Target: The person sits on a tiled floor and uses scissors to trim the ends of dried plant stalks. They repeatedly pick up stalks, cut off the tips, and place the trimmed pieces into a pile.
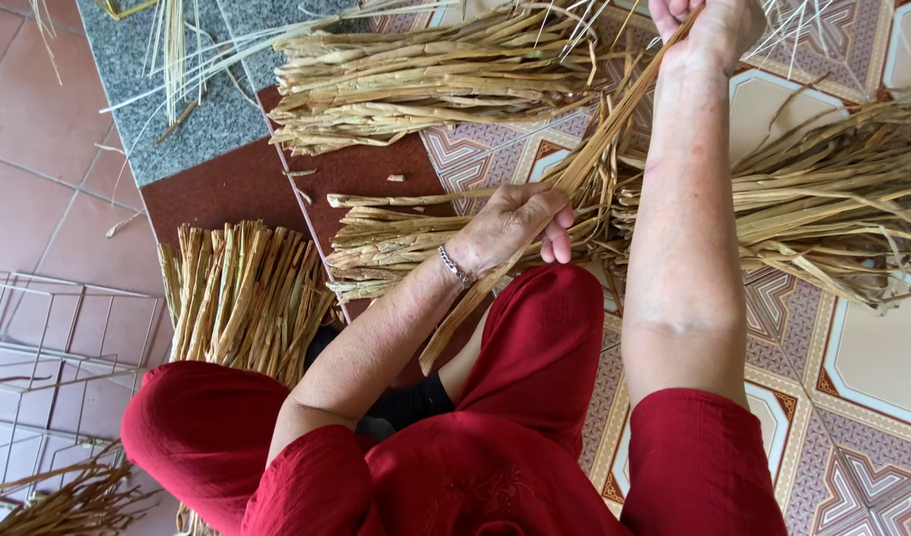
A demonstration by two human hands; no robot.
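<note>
Both hands grip a long tan dried reed strip [585, 174]: left hand [510, 226] pinching midway, right hand [709, 28] clenched near its top. It looks light, stiff, brittle; best held mid-length, above the red-trousered knee [545, 328].

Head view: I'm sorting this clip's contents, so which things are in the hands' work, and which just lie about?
In hand:
- long tan strip of dried plant fibre, stretched between both hands
- left hand, pinching its lower part
- right hand, gripping its upper end

Lying about:
- flat bundles of dried tan stalks on the floor
- upright bundle of cut stalks
- white wire frame
- silver bracelet

Strip [565, 189] between bundles [247, 293]; above floor [852, 377]
</note>
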